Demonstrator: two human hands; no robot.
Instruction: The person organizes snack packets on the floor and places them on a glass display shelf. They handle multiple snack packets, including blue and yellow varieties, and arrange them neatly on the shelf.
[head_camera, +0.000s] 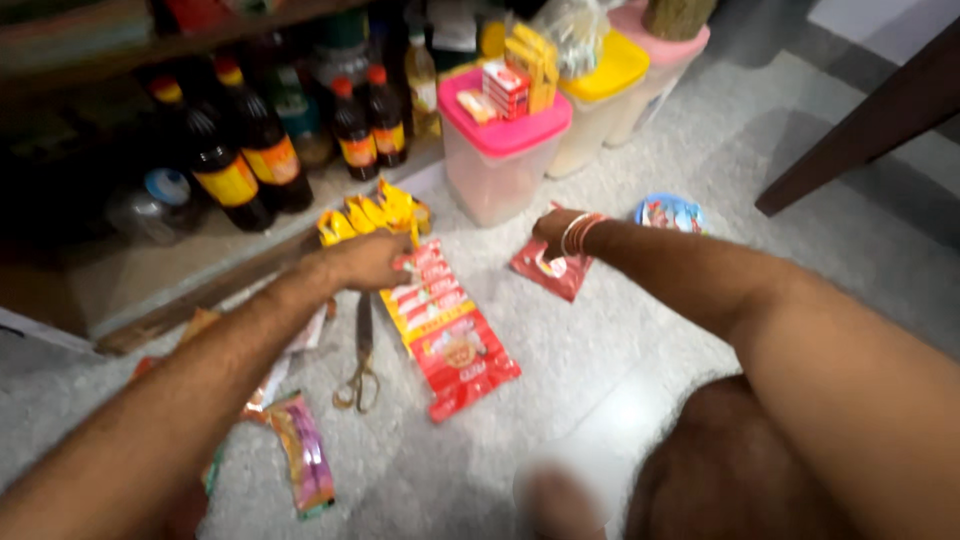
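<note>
- Your left hand (368, 262): arm stretched forward, palm down, fingers curled loosely over the top end of the red-and-yellow sachet strip (445, 325); whether they pinch it, you cannot tell.
- Your right hand (556, 228): wrist bent, bangles (579, 232) on it, fingers closed on the upper edge of a small red packet (550, 270).
- Sachet strip: glossy foil, long and flat, lying on the speckled grey floor (640, 330).
- Yellow sachets (375, 215): crinkled, just beyond your left hand.
- Scissors (361, 360): metal, lying beside the strip.
- Pink-lidded plastic tub (500, 150): translucent, near the dark bottles (240, 165).
</note>
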